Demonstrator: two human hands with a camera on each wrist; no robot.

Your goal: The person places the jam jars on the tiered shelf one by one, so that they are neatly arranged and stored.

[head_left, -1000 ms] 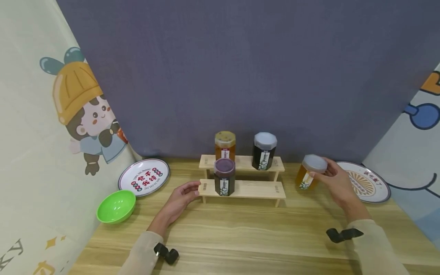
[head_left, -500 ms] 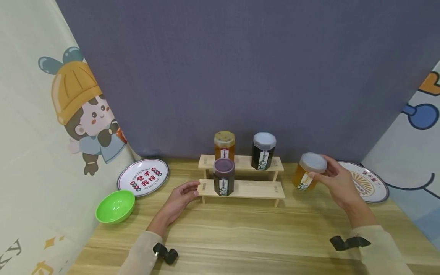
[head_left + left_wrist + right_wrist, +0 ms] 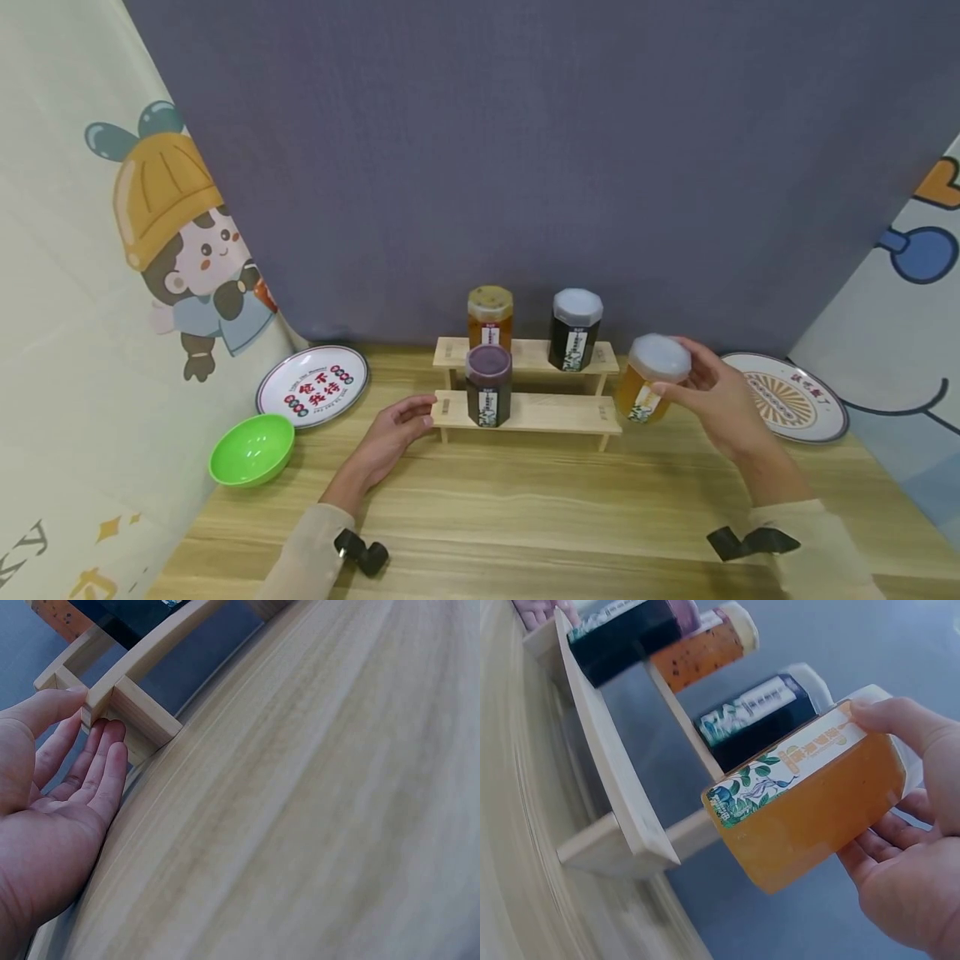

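My right hand grips an amber jar with a white lid near its top, just off the right end of the two-tier wooden shelf. The thumb lies over the label edge, the fingers behind. At the shelf's left end my left hand pinches the lower board's corner between thumb and fingers. A dark jar with a purple lid stands on the lower tier, left of its middle. On the upper tier are an amber jar with a yellowish lid and a dark jar with a white lid.
A white plate with red characters lies at the left, with a green bowl in front of it. Another patterned plate is at the right, behind my right hand. A dark cloth wall backs the table.
My right hand has carried the amber jar to the left, close to the shelf's right end. The left hand has stayed at the shelf corner.
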